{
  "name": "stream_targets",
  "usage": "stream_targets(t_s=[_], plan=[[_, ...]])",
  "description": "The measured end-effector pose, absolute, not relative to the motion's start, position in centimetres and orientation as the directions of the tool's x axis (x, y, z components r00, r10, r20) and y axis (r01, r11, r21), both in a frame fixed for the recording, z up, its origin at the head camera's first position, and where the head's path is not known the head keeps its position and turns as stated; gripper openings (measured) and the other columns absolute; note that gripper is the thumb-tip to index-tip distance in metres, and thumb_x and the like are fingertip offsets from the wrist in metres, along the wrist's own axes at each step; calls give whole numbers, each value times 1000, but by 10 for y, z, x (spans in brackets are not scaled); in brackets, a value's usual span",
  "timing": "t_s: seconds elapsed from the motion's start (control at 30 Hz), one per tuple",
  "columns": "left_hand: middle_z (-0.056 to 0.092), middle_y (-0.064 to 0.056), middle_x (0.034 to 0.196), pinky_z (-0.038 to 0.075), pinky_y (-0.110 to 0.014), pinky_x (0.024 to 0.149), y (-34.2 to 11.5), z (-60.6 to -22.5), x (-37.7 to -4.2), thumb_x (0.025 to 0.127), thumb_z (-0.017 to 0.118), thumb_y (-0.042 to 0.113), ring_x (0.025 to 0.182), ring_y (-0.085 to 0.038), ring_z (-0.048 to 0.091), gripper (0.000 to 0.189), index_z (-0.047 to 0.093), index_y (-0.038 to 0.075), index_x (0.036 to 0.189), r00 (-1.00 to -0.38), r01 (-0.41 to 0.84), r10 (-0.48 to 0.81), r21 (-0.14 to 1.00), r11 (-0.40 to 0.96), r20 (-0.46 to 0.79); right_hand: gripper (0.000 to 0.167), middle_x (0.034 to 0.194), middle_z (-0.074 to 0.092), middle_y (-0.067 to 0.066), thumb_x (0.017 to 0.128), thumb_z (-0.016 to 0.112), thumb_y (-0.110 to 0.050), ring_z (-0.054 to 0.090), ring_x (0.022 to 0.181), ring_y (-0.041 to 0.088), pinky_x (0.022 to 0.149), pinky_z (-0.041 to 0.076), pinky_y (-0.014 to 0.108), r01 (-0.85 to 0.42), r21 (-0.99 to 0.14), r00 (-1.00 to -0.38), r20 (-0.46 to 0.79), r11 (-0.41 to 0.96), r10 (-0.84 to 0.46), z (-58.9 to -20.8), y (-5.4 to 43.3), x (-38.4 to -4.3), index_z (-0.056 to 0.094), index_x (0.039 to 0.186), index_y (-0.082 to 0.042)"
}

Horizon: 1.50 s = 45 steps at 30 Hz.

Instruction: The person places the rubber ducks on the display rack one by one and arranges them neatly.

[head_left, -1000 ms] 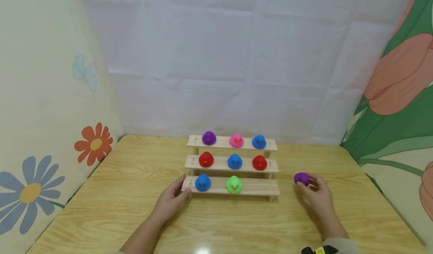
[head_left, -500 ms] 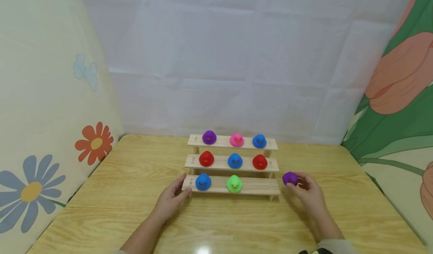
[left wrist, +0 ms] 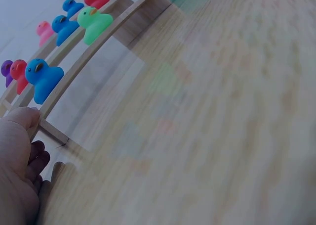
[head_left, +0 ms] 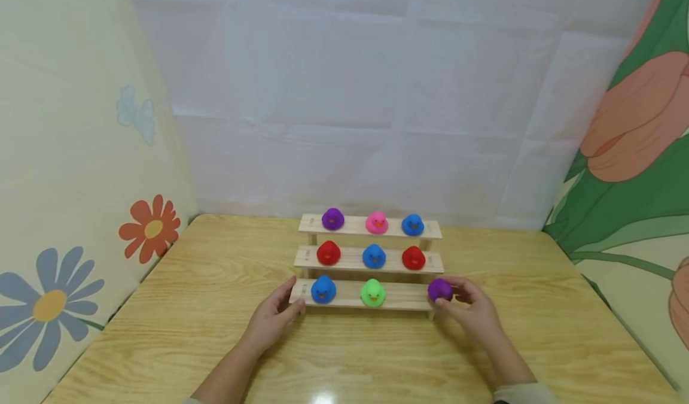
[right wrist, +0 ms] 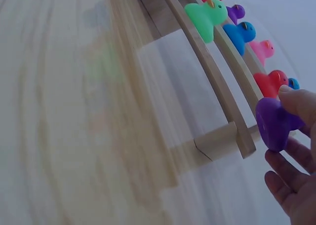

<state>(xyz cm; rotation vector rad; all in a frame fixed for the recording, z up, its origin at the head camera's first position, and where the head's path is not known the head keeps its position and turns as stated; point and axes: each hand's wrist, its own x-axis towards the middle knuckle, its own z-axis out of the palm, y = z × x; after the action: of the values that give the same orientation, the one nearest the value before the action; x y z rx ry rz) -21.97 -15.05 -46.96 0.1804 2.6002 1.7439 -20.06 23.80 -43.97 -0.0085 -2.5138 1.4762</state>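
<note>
A three-tier wooden display rack stands on the table, with rubber ducks on every step. My left hand holds the left end of its lowest step, thumb at the front edge, as the left wrist view shows too. Between the thumb and fingers of my right hand is a purple rubber duck, at the right end of the lowest step. On that same step sit a blue duck at the left and a green duck in the middle.
The middle step carries a red duck, a blue duck and another red duck. On the top step are purple, pink and blue ducks. A white cloth hangs behind the table.
My right hand has carried the purple duck leftward, from the table's right side to the right end of the lowest step. The left hand has stayed at the rack.
</note>
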Motion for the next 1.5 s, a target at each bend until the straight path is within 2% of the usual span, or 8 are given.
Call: stream_targets(t_s=[0.2, 0.4, 0.5, 0.8, 0.93, 1.03, 1.2, 1.5], plan=[[49, -24, 145, 39, -46, 111, -151, -472, -221, 98, 61, 22, 135, -37, 47, 63, 35, -1, 150, -993, 99, 94, 916, 388, 68, 41, 118, 68, 15, 80, 81, -11, 59, 95, 0, 91, 48, 23, -142, -873, -976, 202, 467, 82, -439, 226, -199, 66, 117, -3], [49, -23, 146, 37, -47, 113, -151, -472, -221, 98, 61, 23, 136, -35, 47, 64, 34, 2, 151, -994, 84, 99, 920, 384, 50, 41, 116, 68, 14, 78, 82, -12, 62, 100, 14, 92, 50, 28, -109, -883, -984, 161, 456, 75, -440, 217, -199, 66, 116, -4], [49, -22, 146, 37, -45, 113, -151, -472, -220, 98, 61, 23, 136, -34, 47, 63, 34, 2, 151, -994, 83, 99, 920, 383, 49, 41, 113, 69, 11, 78, 83, -15, 62, 101, 16, 93, 50, 29, -88, -879, -988, 138, 468, 75, -441, 213, -200, 67, 115, -6], [51, -23, 143, 41, -33, 108, -150, -473, -222, 97, 62, 21, 133, -34, 50, 63, 35, 0, 150, -993, 99, 98, 918, 383, 66, 40, 114, 69, 8, 78, 83, -19, 61, 109, 23, 96, 47, 35, -85, -859, -991, 124, 505, 44, -442, 205, -204, 68, 114, -10], [52, -23, 143, 41, -34, 108, -150, -473, -222, 97, 62, 21, 133, -34, 50, 63, 35, 0, 150, -993, 99, 98, 919, 383, 66, 39, 114, 69, 6, 78, 83, -19, 61, 110, 23, 96, 48, 34, -69, -861, -994, 104, 505, 40, -442, 203, -205, 68, 113, -11], [50, -23, 144, 40, -38, 110, -151, -472, -222, 97, 62, 21, 134, -34, 49, 63, 35, 0, 150, -993, 100, 100, 919, 381, 67, 39, 114, 69, 6, 78, 83, -19, 62, 110, 22, 94, 48, 31, -72, -856, -994, 106, 511, 38, -443, 202, -206, 68, 113, -11], [47, -22, 147, 35, -47, 114, -151, -471, -221, 98, 61, 22, 138, -35, 44, 63, 34, 1, 151, -993, 95, 104, 921, 379, 60, 39, 116, 69, 8, 78, 82, -16, 63, 111, 25, 96, 53, 36, -77, -859, -993, 109, 507, 33, -443, 200, -207, 68, 113, -10], [48, -22, 147, 35, -47, 114, -151, -473, -223, 97, 62, 21, 137, -35, 45, 63, 34, 1, 151, -994, 90, 94, 920, 381, 58, 40, 121, 67, 9, 78, 82, -18, 61, 117, 28, 102, 50, 44, -53, -866, -997, 78, 497, 29, -441, 199, -207, 67, 115, -11]])
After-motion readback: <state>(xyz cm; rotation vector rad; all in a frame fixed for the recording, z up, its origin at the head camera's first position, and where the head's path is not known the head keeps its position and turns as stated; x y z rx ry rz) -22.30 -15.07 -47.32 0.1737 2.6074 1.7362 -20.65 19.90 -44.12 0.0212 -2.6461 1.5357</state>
